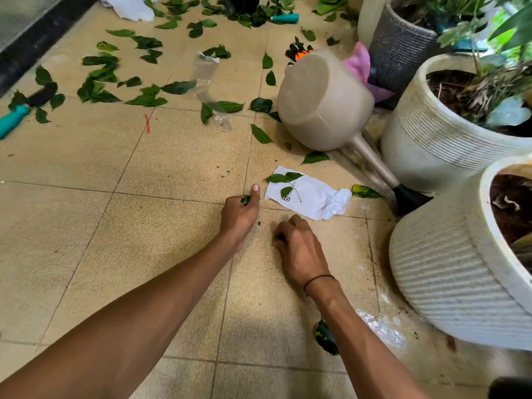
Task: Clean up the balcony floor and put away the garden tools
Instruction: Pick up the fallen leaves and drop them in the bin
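Left hand (240,214) is curled tight around a little wad of torn green leaf bits (245,200), thumb sticking up, while the right hand (298,246) sits knuckles-up on the beige tiled floor (144,226) with fingers curled under, can't tell if it's got anything. Both forearms reach out low and nearly flat. Those scraps look feather-light, limp and crumbly, so I'd pinch or scoop; loose whole green leaves (260,134) lie scattered farther out.

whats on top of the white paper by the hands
A small leafy sprig lies on the white paper, covering its upper left part. Faint print shows beside it. Whatever is beneath the paper is hidden.
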